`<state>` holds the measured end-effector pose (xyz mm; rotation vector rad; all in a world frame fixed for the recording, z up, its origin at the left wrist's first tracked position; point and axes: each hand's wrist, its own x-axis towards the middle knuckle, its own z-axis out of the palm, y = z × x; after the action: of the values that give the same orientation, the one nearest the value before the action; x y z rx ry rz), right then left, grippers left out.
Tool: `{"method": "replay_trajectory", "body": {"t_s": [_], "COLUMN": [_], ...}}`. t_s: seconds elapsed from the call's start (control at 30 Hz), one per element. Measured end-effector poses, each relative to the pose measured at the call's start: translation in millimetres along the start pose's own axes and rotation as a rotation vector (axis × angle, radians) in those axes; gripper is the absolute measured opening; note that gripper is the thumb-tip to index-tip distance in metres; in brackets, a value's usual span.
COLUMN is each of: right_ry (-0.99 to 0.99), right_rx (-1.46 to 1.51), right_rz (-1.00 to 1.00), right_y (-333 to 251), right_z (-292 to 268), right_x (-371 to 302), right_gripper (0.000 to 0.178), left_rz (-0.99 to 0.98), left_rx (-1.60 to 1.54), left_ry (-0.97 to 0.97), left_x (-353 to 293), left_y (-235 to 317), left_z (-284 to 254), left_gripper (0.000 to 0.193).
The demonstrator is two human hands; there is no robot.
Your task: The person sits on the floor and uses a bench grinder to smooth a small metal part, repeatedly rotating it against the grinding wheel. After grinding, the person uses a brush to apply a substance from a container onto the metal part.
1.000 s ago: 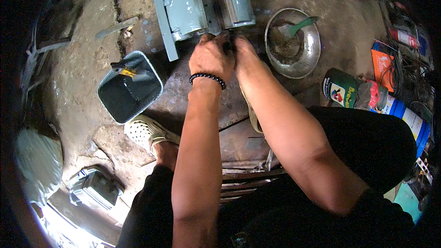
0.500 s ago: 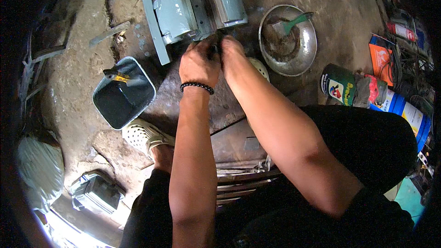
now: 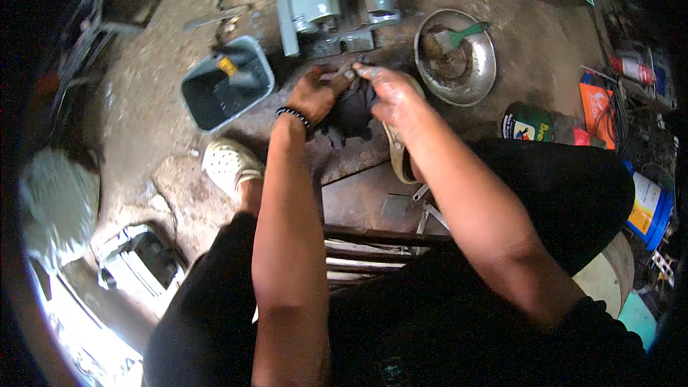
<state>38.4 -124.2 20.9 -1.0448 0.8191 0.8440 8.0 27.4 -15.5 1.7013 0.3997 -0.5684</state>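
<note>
A grey-blue bench vise [image 3: 315, 0] lies on the ground ahead of my hands, its two jaw blocks set apart. My left hand [image 3: 315, 94], wearing a black bead bracelet [image 3: 294, 116], is closed with its fingertips at a dark, limp rag [image 3: 351, 111]. My right hand [image 3: 393, 93] meets it from the right, its index finger reaching to the left fingertips and the other fingers curled on the rag. Both hands are just short of the vise base [image 3: 337, 44], apart from it. The fingertips look smudged, and motion blurs the rag's edges.
Left of the vise stands a dark square tub [image 3: 215, 104] with a yellow-handled brush [image 3: 228, 66]. To the right is a metal bowl [image 3: 479, 79] holding a green-handled brush [image 3: 469, 30]. Cream clogs [image 3: 228, 165] flank the work spot. Paint buckets [image 3: 527, 123] line the right.
Both hands have drawn back from the vise's lower edge toward me, and they have moved slightly apart. The dark rag now shows between them. The whole view has shifted a little.
</note>
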Motion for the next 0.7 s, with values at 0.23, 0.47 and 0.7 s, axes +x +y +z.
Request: {"method": "replay_trajectory", "body": {"t_s": [0.23,0.47,0.7], "right_ry": [0.021,0.105,-0.030], "right_rx": [-0.189,-0.369,-0.597], "right_rz": [-0.132,-0.270,-0.571], "right_y": [-3.2,7.6,6.4], "right_z": [10.5,1.3,9.2], "right_x": [-50.4,-60.2,-68.1], "right_gripper": [0.023,0.022,0.015], "left_rz": [0.048,0.026,0.091], "left_rx": [0.035,-0.039,-0.120], "left_ry": [0.073,-0.057,-0.090], "left_x": [-39.4,-63.8,-79.4], "left_y": [30.4,21.6,22.9], "left_z": [7.7,1.1,-12.7], "left_gripper": [0.049,0.047,0.060]}}
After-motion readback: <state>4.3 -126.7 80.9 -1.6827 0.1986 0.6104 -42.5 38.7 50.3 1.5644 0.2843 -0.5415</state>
